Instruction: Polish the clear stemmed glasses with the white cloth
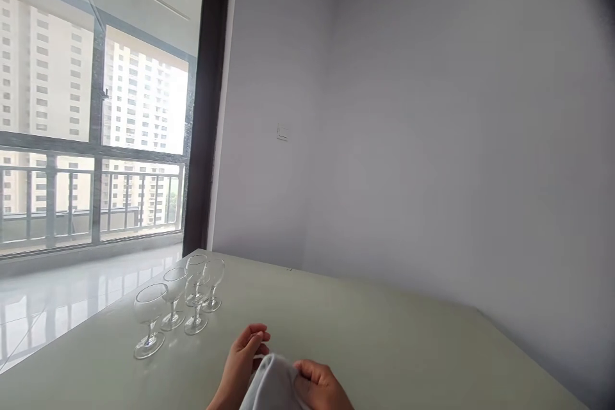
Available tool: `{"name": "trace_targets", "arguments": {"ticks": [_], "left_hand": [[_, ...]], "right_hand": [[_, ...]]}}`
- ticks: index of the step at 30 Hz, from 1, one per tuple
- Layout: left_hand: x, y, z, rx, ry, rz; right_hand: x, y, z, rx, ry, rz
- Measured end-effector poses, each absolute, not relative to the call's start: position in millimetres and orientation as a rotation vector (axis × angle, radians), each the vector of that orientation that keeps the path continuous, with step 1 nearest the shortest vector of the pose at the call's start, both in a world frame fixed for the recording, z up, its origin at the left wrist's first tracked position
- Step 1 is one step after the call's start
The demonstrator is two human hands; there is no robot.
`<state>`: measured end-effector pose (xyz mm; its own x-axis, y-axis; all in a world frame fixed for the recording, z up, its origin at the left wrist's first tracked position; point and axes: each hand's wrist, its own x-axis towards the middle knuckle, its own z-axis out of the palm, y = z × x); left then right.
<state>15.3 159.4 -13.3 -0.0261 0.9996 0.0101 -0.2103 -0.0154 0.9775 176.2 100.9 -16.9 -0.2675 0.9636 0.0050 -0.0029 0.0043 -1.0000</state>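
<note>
My left hand (243, 359) and my right hand (319, 387) both hold a grey cloth (271, 384) at the bottom of the view, gathered up between them above the table. Its lower part runs out of the picture. Several clear stemmed wine glasses stand upright on the pale table top (384, 339), up and to the left of my hands. The nearest glass (150, 319) is closest to my left hand but does not touch it. Two glasses (196, 301) overlap in a tight cluster behind it.
The table's far corner meets a grey wall with a small wall switch (282, 132). To the left, the table edge (62, 346) drops to a glossy tiled floor (57, 295). Beyond stands a large window (96, 134) with a balcony railing and tower blocks outside.
</note>
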Motion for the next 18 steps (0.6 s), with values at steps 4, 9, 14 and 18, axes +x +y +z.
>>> {"name": "trace_targets", "arguments": {"ticks": [4, 9, 14, 18], "left_hand": [[37, 143, -16, 0.946, 0.829, 1.082], [44, 127, -14, 0.879, 0.632, 0.923], [41, 123, -11, 0.824, 0.604, 0.936], [47, 119, -19, 0.950, 0.594, 0.886]], "right_hand": [[200, 103, -1, -0.940, -1.080, 1.474], [216, 111, -13, -1.160, -1.023, 1.221], [209, 109, -20, -1.276, -1.228, 0.915], [190, 100, -24, -1.130, -1.259, 1.053]]}}
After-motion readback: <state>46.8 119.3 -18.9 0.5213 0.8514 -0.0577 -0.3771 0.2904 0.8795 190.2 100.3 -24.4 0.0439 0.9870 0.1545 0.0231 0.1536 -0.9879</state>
